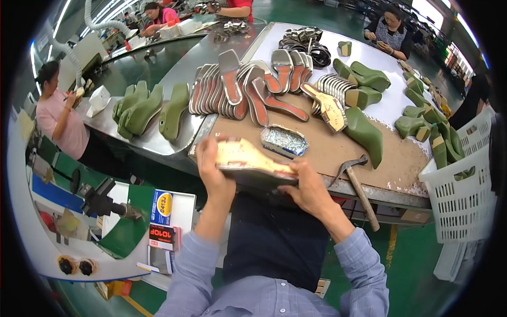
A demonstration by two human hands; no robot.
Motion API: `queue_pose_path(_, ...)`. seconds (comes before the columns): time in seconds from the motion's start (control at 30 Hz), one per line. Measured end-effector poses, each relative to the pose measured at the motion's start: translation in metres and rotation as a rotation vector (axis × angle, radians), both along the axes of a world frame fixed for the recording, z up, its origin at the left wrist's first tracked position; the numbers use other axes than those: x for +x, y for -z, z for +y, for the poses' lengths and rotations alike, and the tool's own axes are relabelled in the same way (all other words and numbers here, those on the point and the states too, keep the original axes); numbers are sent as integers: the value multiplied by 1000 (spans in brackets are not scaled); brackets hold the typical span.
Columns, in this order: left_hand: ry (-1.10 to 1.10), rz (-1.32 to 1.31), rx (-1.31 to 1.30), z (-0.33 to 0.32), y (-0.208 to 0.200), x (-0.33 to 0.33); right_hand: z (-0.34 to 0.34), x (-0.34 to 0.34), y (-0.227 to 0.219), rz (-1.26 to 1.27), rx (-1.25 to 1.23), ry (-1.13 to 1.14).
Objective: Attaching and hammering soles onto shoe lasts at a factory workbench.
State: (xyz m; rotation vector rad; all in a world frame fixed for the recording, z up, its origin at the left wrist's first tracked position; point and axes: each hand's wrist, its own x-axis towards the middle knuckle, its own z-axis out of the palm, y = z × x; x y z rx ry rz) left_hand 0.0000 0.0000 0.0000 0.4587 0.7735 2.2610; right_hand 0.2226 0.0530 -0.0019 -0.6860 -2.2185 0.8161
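Observation:
Between my hands is a shoe insole with a pale yellow face turned up and a shiny edge; the dark body beneath it looks like a shoe last, but it is blurred. My left hand grips its broad end. At the narrow end, my right hand closes with thumb and fingers. Just beyond them on the brown board sits a small box of nails. A hammer lies to the right, its wooden handle hanging over the table edge. Another pale yellow insole rests farther back.
Stacked red-and-silver insoles fill the table's back left. Green shoe lasts stand on the metal bench and table, one large last near the hammer. A white basket stands right. A cluttered side table is left. Several people work beyond.

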Motion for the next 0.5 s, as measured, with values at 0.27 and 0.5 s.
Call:
queue_pose_path(0.27, -119, 1609, -365, 13, -44, -25, -25, -11, 18, -152, 254, 91)
queue_pose_path(0.5, 492, 2129, -665, 137, -23, 42, -36, -19, 18, -152, 238, 161)
